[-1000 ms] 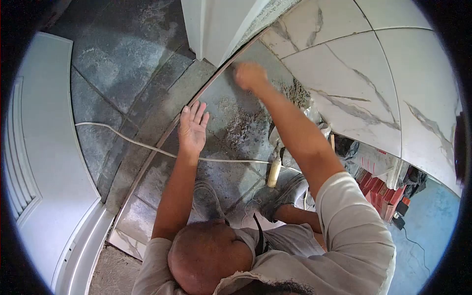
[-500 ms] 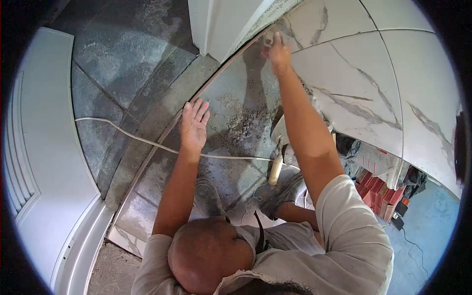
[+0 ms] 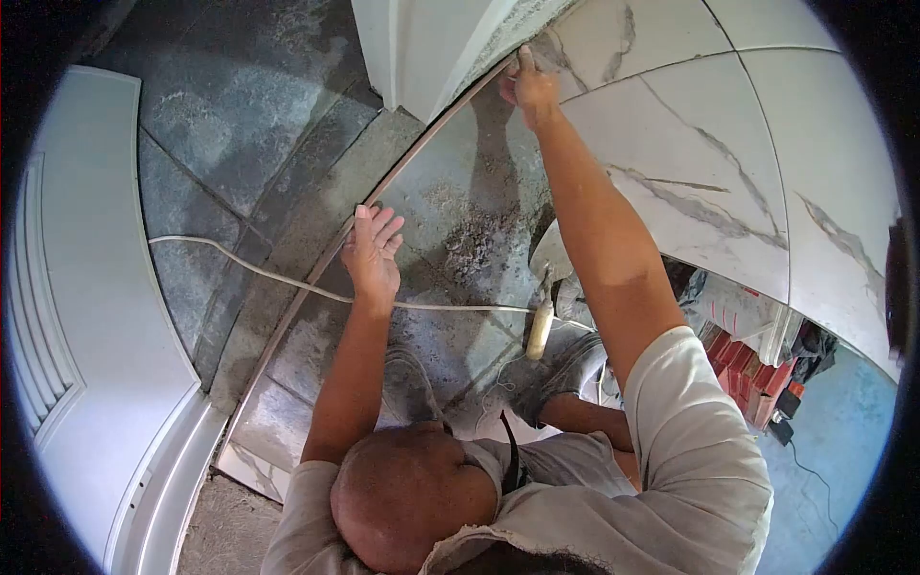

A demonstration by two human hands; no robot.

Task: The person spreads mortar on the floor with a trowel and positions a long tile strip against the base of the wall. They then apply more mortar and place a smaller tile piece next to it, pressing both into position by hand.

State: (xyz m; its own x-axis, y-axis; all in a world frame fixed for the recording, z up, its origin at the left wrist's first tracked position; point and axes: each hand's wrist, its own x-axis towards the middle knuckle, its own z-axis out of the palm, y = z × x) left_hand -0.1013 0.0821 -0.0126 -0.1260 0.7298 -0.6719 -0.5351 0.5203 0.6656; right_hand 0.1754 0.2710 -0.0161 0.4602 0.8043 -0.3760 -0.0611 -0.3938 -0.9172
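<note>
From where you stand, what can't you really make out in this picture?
- Right hand, head view: closed against the strip's far end; whether it pinches anything is too small to tell.
- Left hand: its palm faces down, so its contact with the floor is hidden.
- Tool with the pale handle: the right arm covers its working end.
- Red boxes: half hidden under the marbled tile.

White cord [image 3: 240,264] crossing floor; trowel [image 3: 542,316] beyond.

Dusty floor [image 3: 450,316] under white cable [image 3: 278,276]
</note>
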